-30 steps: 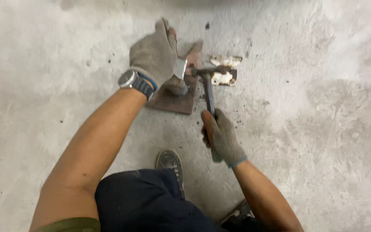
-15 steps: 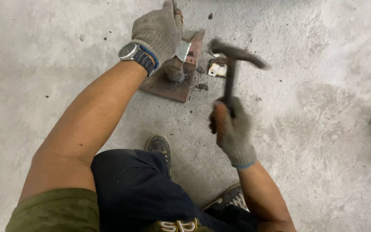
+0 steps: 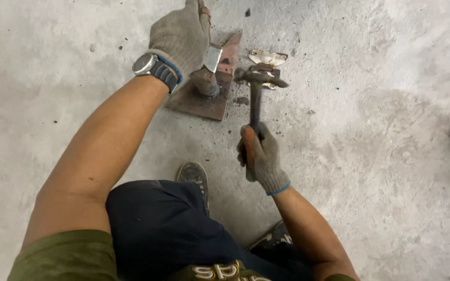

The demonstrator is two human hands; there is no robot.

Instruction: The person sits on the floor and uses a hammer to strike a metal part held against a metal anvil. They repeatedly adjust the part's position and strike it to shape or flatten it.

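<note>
Left grip: my left hand [image 3: 180, 36], in a grey knit glove, is clenched around a small bright metal strip [image 3: 213, 57], pressing it onto a stubby dark metal block [image 3: 205, 81].

Right grip: my right hand [image 3: 260, 156], gloved too, is wrapped tight around the lower handle of the hammer [image 3: 257, 96].

Where the work sits: the block stands on a rusty flat plate [image 3: 196, 101] lying on the concrete floor [image 3: 381, 130]; a bent shiny scrap [image 3: 267, 57] lies just beside the plate, behind the hammer head.

Hammer axis: the handle runs almost straight away from me, from my fist near my knee up to the head, which lies crosswise, left to right. The head sits just right of the plate's edge, near the strip but not over it; I cannot tell whether it touches the floor.

Strip axis: its visible end slants down and a little left out of my fingers toward the block (most of it is hidden in the glove).

Risk, fingers: I judge the worst danger to be a blow landing on my left fingers, since they sit right at the block.

Risk, slip: the strip could skid off the block's small top if struck off-centre.

Risk, plate: it rests loose on gritty concrete, so it may shift or bounce.

Risk, debris: dark flecks lie about; chips could fly toward my bare forearms.
</note>
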